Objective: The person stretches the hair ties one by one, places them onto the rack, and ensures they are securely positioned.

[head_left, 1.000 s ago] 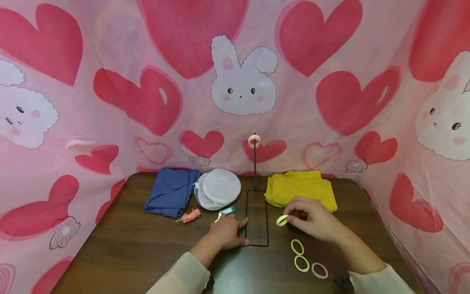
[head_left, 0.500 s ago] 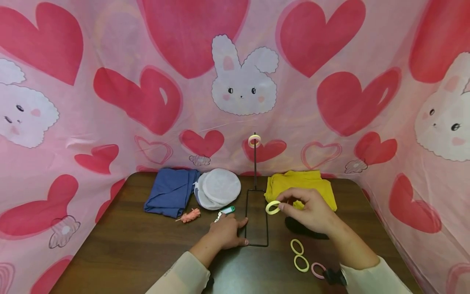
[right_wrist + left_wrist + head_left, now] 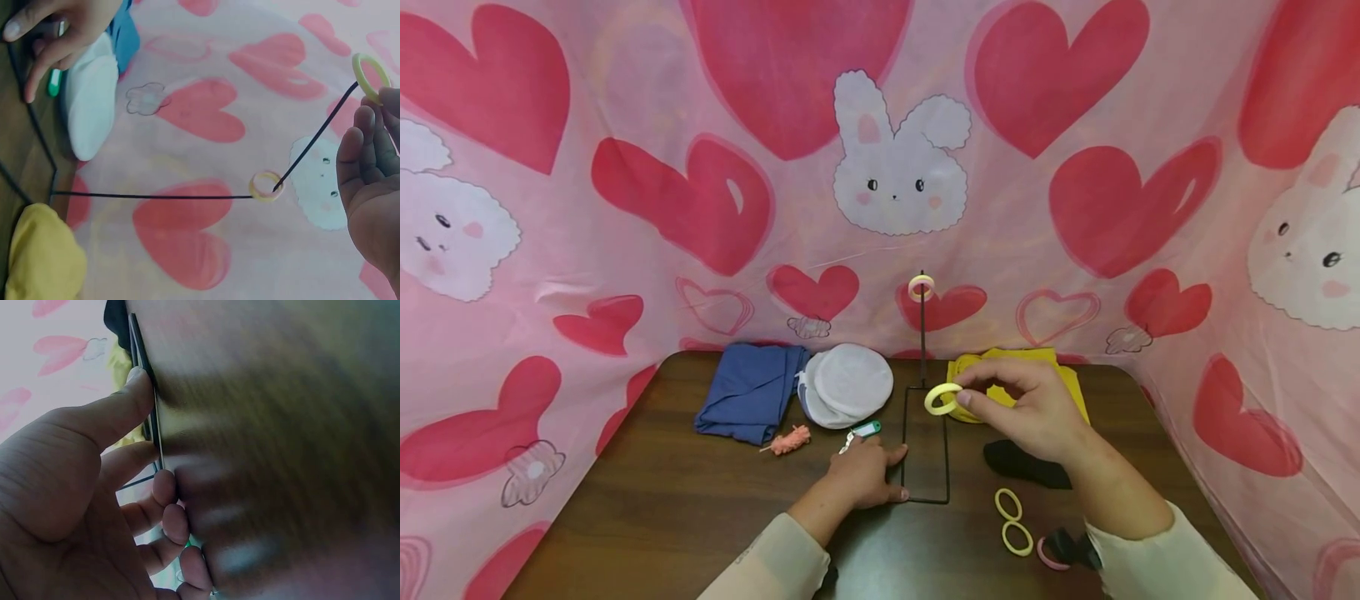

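My right hand [image 3: 1033, 408] pinches a yellow hair tie [image 3: 942, 400] between thumb and fingertips, raised over the right side of a black wire stand [image 3: 922, 342]. In the right wrist view the held hair tie [image 3: 371, 78] overlaps the free tip of the stand's arm. Pink and pale yellow hair ties [image 3: 921, 288] hang together at the bend of that arm. My left hand [image 3: 863, 475] lies on the table, its thumb and index finger touching the left side of the stand's rectangular base. In the left wrist view its thumb [image 3: 128, 406] presses along the dark bar.
Two yellow hair ties [image 3: 1017, 538] and a partly covered pink one [image 3: 1051, 560] lie at front right. Behind them is a black cloth item [image 3: 1026, 465]. Yellow cloth [image 3: 1067, 375], a white mesh pouch [image 3: 853, 383], blue cloth [image 3: 748, 392], a green-tagged key [image 3: 865, 429] and coral yarn [image 3: 790, 440] surround the stand.
My right hand has lifted the yellow hair tie and carried it left and away from me, toward the stand. The black cloth item has come into view beneath it. My left hand stays put.
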